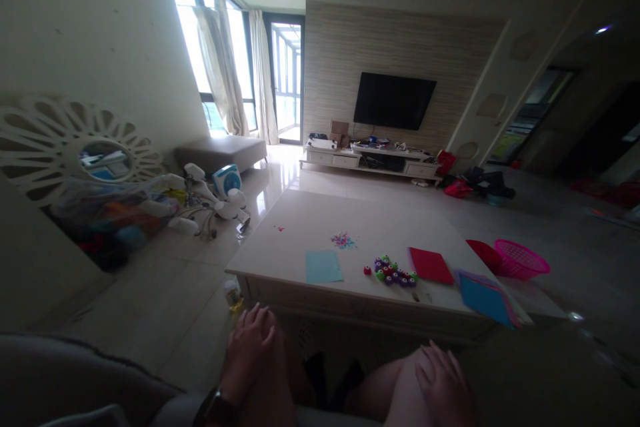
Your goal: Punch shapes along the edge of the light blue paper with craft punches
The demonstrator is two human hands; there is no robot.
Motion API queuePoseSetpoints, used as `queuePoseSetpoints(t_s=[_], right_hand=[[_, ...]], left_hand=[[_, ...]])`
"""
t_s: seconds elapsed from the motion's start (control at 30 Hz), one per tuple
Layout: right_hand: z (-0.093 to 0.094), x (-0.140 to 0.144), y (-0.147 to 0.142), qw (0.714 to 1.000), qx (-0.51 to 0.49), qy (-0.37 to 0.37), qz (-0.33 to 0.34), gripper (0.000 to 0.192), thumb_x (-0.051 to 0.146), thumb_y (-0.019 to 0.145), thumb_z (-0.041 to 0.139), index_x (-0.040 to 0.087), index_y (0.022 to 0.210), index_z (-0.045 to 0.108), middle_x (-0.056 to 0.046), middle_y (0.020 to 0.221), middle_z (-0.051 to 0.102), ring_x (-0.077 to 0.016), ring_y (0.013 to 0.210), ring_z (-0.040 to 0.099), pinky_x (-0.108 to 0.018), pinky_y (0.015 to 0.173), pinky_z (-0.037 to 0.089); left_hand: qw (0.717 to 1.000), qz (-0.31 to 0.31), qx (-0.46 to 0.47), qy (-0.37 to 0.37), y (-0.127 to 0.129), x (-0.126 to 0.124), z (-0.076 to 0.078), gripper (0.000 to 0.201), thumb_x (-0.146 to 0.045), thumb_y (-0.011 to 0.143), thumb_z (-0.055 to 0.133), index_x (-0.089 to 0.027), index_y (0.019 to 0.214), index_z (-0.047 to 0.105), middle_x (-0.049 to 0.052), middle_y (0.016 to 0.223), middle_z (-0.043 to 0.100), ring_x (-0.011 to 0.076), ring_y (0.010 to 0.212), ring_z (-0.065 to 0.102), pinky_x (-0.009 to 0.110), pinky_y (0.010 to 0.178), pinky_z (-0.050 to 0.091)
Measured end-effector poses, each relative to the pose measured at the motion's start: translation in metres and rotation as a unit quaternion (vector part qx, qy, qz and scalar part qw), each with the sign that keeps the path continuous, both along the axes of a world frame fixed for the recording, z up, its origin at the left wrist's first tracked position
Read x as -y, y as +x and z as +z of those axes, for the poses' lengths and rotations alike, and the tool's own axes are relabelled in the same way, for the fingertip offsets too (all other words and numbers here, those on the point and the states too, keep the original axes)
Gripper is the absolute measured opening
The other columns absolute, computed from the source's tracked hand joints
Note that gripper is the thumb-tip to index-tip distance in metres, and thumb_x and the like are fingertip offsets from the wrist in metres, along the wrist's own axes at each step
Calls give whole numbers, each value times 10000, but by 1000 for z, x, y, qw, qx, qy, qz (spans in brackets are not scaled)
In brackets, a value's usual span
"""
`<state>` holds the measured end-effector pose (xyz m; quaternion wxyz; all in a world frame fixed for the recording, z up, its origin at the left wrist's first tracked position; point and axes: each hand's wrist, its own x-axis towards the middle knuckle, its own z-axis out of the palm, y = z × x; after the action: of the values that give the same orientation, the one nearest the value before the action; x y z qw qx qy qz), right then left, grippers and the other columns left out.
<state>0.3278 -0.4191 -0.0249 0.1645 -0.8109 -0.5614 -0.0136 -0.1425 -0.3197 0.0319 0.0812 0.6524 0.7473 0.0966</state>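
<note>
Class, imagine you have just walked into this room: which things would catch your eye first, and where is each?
Probably the bright craft things on the low white table: a cluster of coloured round punches between a light blue sheet and a red sheet, with a pink basket at the right edge. Nearer, the left hand and right hand rest on the knees.

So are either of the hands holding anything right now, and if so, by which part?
Nothing is held. The left hand rests flat on the left knee, the right hand on the right knee, both short of the low white table.
</note>
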Motion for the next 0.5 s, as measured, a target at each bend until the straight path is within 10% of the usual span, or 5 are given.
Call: queuePoseSetpoints(t_s=[0.5], right_hand=[[-4,0,7,1000,16,-3,12,634,505,941,376,215,1332,783,-51,1539,630,-396,1491,479,-569,1203,455]], left_hand=[[1000,1,-28,-11,6,-2,2,501,-345,1049,457,-232,1512,610,73,1693,488,300,1572,411,439,1220,414]])
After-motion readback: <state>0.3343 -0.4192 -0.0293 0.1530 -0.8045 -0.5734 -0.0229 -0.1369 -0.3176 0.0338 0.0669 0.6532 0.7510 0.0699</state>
